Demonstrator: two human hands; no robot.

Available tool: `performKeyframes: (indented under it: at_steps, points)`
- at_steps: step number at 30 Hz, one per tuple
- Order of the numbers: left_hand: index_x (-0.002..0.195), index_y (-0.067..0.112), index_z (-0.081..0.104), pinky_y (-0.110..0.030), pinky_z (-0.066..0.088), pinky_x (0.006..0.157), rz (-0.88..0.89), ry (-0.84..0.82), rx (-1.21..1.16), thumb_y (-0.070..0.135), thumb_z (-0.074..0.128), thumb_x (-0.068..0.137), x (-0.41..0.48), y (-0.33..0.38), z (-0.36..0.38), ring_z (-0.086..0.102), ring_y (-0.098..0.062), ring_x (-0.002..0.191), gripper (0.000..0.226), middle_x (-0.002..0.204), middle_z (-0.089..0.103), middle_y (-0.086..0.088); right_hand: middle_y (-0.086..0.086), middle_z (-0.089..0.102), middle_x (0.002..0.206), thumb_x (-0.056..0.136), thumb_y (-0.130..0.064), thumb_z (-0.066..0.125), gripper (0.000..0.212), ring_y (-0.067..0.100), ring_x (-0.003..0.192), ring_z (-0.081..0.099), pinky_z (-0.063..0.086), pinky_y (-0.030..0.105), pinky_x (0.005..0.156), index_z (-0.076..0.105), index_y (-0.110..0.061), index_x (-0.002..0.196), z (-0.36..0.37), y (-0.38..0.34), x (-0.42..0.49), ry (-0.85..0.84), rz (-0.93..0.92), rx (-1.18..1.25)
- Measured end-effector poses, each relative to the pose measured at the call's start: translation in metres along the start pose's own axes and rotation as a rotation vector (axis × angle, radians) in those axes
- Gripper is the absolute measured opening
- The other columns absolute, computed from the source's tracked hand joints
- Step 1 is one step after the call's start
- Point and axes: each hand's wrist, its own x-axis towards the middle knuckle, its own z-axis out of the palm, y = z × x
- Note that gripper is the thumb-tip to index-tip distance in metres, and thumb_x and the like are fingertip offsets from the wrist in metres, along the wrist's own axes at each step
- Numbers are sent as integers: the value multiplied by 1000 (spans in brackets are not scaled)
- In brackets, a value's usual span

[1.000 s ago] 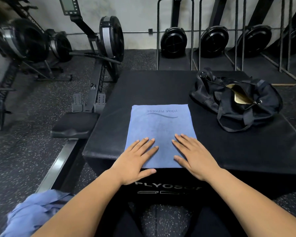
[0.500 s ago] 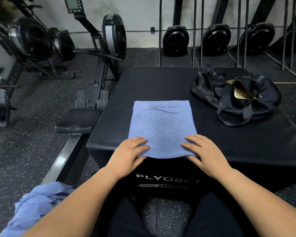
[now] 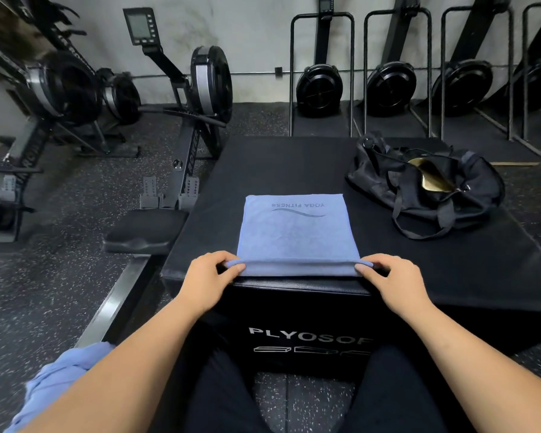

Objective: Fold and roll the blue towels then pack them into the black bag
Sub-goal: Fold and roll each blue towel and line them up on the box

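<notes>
The towel (image 3: 297,235) lies flat on the box (image 3: 263,164), folded into a rectangle whose long axis runs away from the person, printed end farthest. Its near hem lies along the box's front edge, and both grips are on that hem. The left grip (image 3: 208,276) pinches the near-left corner and the right grip (image 3: 394,279) the near-right, fingers curled round cloth that is lifted into a small lip. All of the towel lies ahead of the grips, so the roll probably has to go forward, away from the body, with both sides advancing evenly. The forearms reach in low from either side of the knees, wrists close to the box edge. The bag (image 3: 425,189) sits open on the box's far right, nearer the right grip. More blue cloth (image 3: 63,376) is heaped at lower left.
</notes>
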Motion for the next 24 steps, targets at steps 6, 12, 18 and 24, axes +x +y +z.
performKeyframes:
  at_steps: [6, 12, 18, 24]
  points:
    - [85, 24, 78, -30, 51, 75, -152, 30, -204, 36, 82, 91, -5, 7, -5, 63, -10, 69, 15, 76, 73, 0, -14, 75, 75, 88, -40, 82, 6, 6, 75, 67, 48, 28, 73, 81, -34, 88, -6, -10, 2, 43, 136, 180]
    - [79, 17, 77, -27, 41, 66, -206, -263, -367, 33, 81, 93, -4, 20, -29, 49, -13, 63, 22, 62, 60, -4, -7, 73, 70, 92, -34, 80, 9, -1, 58, 54, 43, 27, 67, 81, -28, 85, -27, -14, -6, -73, 147, 256]
    - [84, 18, 80, -26, 40, 63, -261, -288, -400, 31, 77, 96, 27, 21, -37, 45, -14, 63, 18, 62, 55, -1, -10, 74, 72, 97, -26, 75, 7, -4, 61, 58, 46, 26, 70, 81, -23, 96, -35, -25, 13, -124, 167, 327]
    - [96, 20, 82, -17, 45, 63, -283, -82, -366, 24, 72, 100, 68, 21, -16, 56, -5, 64, 12, 72, 69, 5, 5, 81, 93, 100, -16, 71, 12, 15, 77, 70, 57, 34, 77, 77, -16, 110, -14, -28, 69, -113, 282, 426]
